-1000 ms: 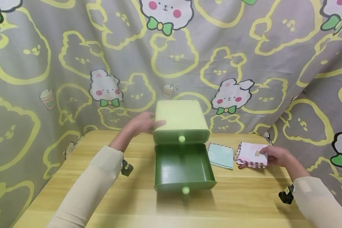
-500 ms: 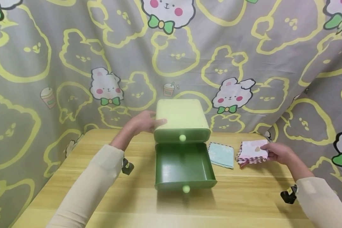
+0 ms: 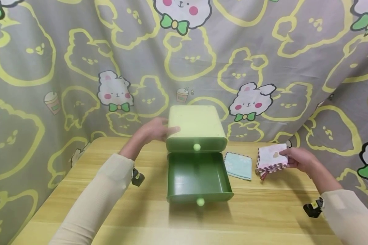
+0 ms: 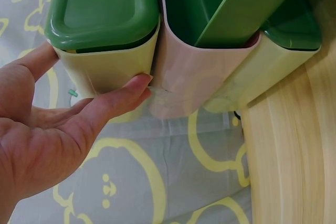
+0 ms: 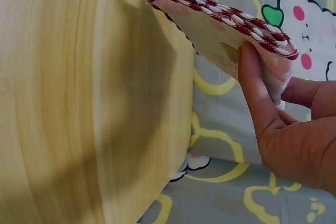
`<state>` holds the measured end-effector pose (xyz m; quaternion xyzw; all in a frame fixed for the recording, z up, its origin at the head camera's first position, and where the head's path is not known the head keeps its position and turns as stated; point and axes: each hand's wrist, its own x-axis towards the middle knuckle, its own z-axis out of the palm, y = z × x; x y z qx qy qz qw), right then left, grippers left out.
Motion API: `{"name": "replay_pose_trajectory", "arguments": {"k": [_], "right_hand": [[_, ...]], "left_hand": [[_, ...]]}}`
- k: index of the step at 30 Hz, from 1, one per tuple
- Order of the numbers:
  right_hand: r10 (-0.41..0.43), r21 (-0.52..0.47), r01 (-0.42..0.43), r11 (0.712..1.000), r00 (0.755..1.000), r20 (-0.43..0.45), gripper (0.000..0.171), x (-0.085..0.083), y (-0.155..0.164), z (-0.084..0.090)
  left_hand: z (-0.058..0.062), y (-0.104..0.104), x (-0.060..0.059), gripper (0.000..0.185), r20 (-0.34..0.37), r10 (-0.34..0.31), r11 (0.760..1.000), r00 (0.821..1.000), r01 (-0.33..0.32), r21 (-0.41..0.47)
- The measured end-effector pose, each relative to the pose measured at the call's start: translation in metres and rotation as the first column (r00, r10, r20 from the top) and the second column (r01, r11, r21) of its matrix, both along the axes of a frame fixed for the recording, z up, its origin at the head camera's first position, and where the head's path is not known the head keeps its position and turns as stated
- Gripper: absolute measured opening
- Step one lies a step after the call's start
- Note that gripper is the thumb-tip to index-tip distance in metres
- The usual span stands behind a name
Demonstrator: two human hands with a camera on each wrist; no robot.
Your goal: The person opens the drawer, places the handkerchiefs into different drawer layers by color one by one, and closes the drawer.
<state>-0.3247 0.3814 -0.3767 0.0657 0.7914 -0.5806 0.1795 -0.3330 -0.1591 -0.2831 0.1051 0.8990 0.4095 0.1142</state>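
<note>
A drawer unit with a pale-yellow top stands at the back middle, one green drawer pulled out beneath the top one. My left hand holds the unit's upper left corner, thumb on top; in the left wrist view, fingers lie along the side of the top tier. To the right, my right hand pinches a folded white cloth with a checkered edge. In the right wrist view this folded cloth is tilted above the table, its red-and-white stitched edges showing. Parts of the right fingers are hidden behind it.
A folded light-blue cloth lies on the wooden table between the drawer unit and the white cloth. A patterned grey curtain hangs behind the table and along its sides. The pulled-out drawer juts towards me.
My right hand has raised the folded white cloth slightly and moved it a little away from me, tilting it. My left hand and the drawer unit have stayed in place.
</note>
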Motion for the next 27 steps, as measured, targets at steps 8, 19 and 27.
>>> {"name": "replay_pose_trajectory", "arguments": {"k": [8, 19, 27], "right_hand": [[0.048, 0.02, -0.048, 0.999, 0.998, -0.027, 0.015, 0.004, -0.015, 0.015], [0.142, 0.066, -0.137, 0.988, 0.985, -0.093, 0.017, 0.015, -0.046, 0.038], [0.194, 0.098, -0.182, 0.978, 0.972, -0.134, 0.019, 0.031, -0.073, 0.06]], "left_hand": [[0.0, 0.0, -0.001, 0.077, 0.005, 0.001, 1.0, 1.0, -0.001, 0.001], [0.003, 0.001, 0.002, 0.076, 0.018, 0.004, 1.0, 1.0, -0.004, 0.006], [0.002, 0.001, 0.001, 0.076, 0.018, 0.0, 1.0, 1.0, 0.0, 0.004]]}}
